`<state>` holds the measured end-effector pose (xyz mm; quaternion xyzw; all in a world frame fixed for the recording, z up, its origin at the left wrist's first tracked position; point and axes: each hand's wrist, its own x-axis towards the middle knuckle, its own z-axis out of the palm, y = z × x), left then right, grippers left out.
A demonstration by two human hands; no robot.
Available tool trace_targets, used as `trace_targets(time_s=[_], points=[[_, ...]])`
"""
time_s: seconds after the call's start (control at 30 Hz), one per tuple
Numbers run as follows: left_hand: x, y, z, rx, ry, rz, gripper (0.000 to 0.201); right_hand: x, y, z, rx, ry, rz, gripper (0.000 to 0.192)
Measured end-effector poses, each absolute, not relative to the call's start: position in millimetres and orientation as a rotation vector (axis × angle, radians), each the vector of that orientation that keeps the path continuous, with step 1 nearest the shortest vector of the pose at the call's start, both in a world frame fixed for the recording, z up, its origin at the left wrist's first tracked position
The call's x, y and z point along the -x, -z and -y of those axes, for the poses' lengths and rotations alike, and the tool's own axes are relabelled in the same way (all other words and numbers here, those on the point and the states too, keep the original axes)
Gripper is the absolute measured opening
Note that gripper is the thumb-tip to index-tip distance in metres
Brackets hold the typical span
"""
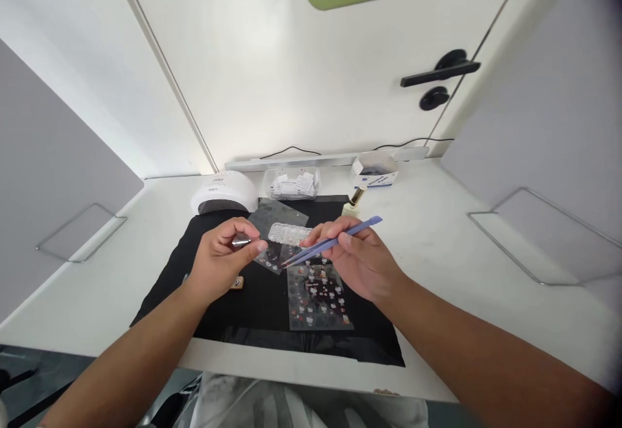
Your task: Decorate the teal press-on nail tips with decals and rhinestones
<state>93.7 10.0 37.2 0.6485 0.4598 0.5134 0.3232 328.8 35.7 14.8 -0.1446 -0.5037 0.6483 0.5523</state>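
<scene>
A single camera sits on the person's head, looking forward and steeply down over both forearms, which enter from the bottom edge. It is close to the white surface (437, 234), whose near rim crosses the lower frame. It faces a door (272, 59) just behind the surface's far edge. Grey panels flank the view, and the wide lens bends the edges.

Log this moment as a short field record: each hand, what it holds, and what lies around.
left hand: pinches a small shiny silver piece
right hand: grips lilac-blue tweezers, tips pointing toward the left hand
under hands: black mat with a clear patterned sticker sheet
behind: white domed nail lamp, small polish bottle
</scene>
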Motion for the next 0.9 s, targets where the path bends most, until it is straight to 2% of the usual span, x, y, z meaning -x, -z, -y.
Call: trace_targets(time_s=[0.1,0.27,0.9], points=[[-96,-30,-7,-1.669,-1.362,-1.128,0.020,-327,-13,-32,0.313,-1.585,1.192,0.010],[-99,-25,2,-1.674,-1.306,-0.947,0.034,-331,-14,-34,0.321,-1.567,1.165,0.007],[-105,-17,9,-1.808,-1.255,-0.750,0.037,-325,-6,-22,0.262,-1.538,1.329,0.011]])
